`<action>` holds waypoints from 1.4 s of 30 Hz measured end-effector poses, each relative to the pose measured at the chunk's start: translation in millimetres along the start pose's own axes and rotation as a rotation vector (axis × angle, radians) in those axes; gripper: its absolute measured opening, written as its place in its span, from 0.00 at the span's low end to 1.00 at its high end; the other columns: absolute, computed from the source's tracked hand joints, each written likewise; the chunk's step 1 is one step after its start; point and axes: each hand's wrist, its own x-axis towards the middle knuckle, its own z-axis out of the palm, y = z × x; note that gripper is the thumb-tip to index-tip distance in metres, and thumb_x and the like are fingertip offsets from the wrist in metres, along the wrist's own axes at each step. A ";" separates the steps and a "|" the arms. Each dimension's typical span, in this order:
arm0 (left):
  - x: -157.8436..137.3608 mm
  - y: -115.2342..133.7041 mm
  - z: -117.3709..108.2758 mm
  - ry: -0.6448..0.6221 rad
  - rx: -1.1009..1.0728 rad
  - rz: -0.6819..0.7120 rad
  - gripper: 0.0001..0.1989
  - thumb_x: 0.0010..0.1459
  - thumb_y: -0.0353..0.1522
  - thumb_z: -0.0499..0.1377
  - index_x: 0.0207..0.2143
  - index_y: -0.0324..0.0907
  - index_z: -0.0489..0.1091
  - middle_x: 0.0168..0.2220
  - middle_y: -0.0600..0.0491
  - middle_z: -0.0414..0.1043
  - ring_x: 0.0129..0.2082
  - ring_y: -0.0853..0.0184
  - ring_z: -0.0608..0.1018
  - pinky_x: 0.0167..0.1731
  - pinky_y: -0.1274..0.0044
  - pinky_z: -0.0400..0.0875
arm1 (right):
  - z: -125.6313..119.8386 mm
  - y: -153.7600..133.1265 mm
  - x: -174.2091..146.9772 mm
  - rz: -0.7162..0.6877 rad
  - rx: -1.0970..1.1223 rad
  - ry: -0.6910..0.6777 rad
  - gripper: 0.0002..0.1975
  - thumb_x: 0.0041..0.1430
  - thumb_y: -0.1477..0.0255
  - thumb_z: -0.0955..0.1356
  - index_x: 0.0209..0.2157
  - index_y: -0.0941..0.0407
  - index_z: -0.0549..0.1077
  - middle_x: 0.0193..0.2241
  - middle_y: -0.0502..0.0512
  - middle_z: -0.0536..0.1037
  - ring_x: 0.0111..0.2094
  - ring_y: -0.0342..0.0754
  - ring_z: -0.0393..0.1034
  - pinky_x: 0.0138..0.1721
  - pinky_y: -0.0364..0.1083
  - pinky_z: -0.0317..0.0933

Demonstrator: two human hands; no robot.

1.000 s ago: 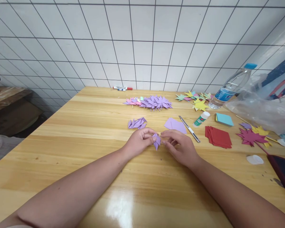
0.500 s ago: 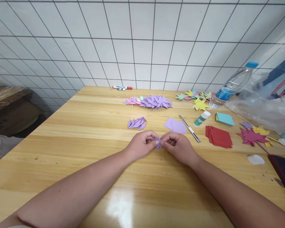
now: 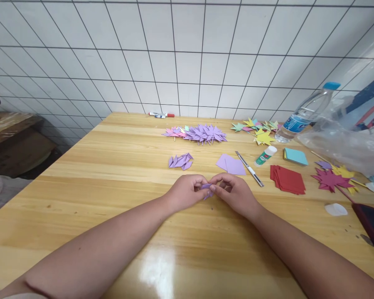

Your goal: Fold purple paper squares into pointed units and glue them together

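Between my two hands is a small folded piece of purple paper (image 3: pixel 206 186), partly covered by the fingers. My left hand (image 3: pixel 187 191) pinches its left side with thumb and fingers. On the other side my right hand (image 3: pixel 232 192) grips it, thumb on top. Just beyond the hands lie several folded purple paper pieces (image 3: pixel 180 161). Flat purple paper sheets (image 3: pixel 231 164) rest past my right hand, beside a utility knife (image 3: pixel 249 169).
Purple paper stars (image 3: pixel 205 133) lie in a row near the wall. To the right are a glue stick (image 3: pixel 266 156), red paper squares (image 3: pixel 287 180), blue paper (image 3: pixel 295 156), a water bottle (image 3: pixel 305 114) and a crimson paper star (image 3: pixel 332 180). A marker (image 3: pixel 161 115) lies at the back edge.
The purple piece has turned in my fingers: its pointed shape showed before, now a narrow folded band faces up. Both hands stay in nearly the same place.
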 end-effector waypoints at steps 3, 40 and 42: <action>-1.6 1.7 0.4 0.018 0.169 0.056 0.11 0.52 0.39 0.55 0.25 0.40 0.67 0.20 0.58 0.65 0.21 0.74 0.65 0.21 0.83 0.56 | 1.0 0.7 0.3 0.024 0.054 -0.014 0.08 0.50 0.67 0.68 0.25 0.57 0.72 0.20 0.49 0.71 0.22 0.41 0.62 0.24 0.41 0.55; -7.3 20.9 -0.5 0.125 0.114 0.119 0.28 0.48 0.30 0.60 0.53 0.49 0.59 0.25 0.60 0.70 0.29 0.70 0.73 0.34 0.78 0.65 | -1.0 -3.9 1.2 0.081 0.341 -0.015 0.13 0.50 0.62 0.68 0.24 0.58 0.70 0.18 0.47 0.70 0.20 0.40 0.61 0.24 0.41 0.57; -7.0 22.5 -0.8 0.156 0.131 0.149 0.27 0.49 0.31 0.60 0.53 0.50 0.59 0.27 0.59 0.69 0.31 0.69 0.74 0.37 0.77 0.65 | -0.6 -3.6 1.4 0.107 0.409 0.003 0.14 0.49 0.61 0.69 0.23 0.58 0.68 0.17 0.46 0.69 0.20 0.39 0.60 0.24 0.40 0.56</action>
